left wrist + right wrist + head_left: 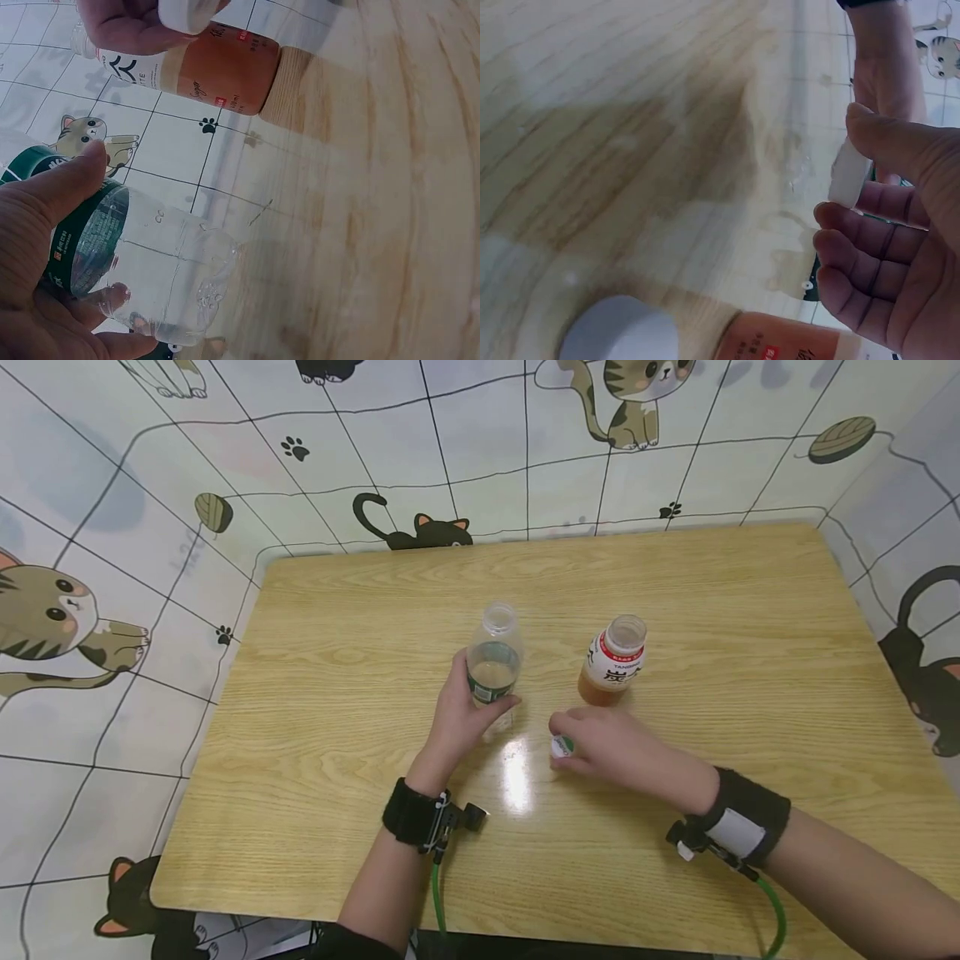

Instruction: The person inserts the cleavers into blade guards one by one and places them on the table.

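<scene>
My left hand [467,706] grips a clear plastic bottle [497,652] with a green label, upright and without its cap. In the left wrist view the thumb and fingers wrap the label [71,244], above the bottle's clear lower part. To the right, my right hand [611,747] pinches a small white bottle cap [562,747] with a green mark on top. The right wrist view shows this cap [849,174] between thumb and forefinger, apart from the bottle. Just behind the right hand stands an uncapped bottle of brown drink [613,662] with a white-and-red label.
A round white thing [622,330], perhaps a lid, lies beside the brown drink bottle in the right wrist view. The wooden table [360,652] meets tiled cat-patterned walls [480,452] at back and sides. A green cable [437,893] runs from the left wrist camera.
</scene>
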The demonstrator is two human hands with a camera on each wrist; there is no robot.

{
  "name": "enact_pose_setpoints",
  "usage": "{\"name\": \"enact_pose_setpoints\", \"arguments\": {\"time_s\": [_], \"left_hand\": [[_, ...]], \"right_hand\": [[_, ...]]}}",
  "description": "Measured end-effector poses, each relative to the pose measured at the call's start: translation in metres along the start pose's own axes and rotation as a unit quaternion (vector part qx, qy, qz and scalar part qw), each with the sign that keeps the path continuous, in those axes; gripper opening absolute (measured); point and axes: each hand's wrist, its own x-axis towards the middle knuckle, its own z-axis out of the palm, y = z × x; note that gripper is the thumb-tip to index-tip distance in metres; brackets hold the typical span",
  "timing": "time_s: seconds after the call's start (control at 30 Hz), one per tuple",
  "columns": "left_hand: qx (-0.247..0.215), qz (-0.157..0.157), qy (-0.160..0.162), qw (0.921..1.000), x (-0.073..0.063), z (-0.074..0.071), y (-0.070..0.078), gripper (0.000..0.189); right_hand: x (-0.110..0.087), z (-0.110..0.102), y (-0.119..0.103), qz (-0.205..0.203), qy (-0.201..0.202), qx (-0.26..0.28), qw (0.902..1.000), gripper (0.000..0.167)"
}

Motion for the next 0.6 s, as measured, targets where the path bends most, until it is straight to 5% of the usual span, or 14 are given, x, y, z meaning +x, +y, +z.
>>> {"name": "enact_pose_setpoints", "arguments": {"time_s": [0.6], "left_hand": [[-0.057,-0.004,-0.009,0.9983,0.003,0.0,-0.005,0.09]], "right_hand": [[0.006,0.022,-0.004,-0.009,-0.062,-0.024,0.9978,0.037]]}}
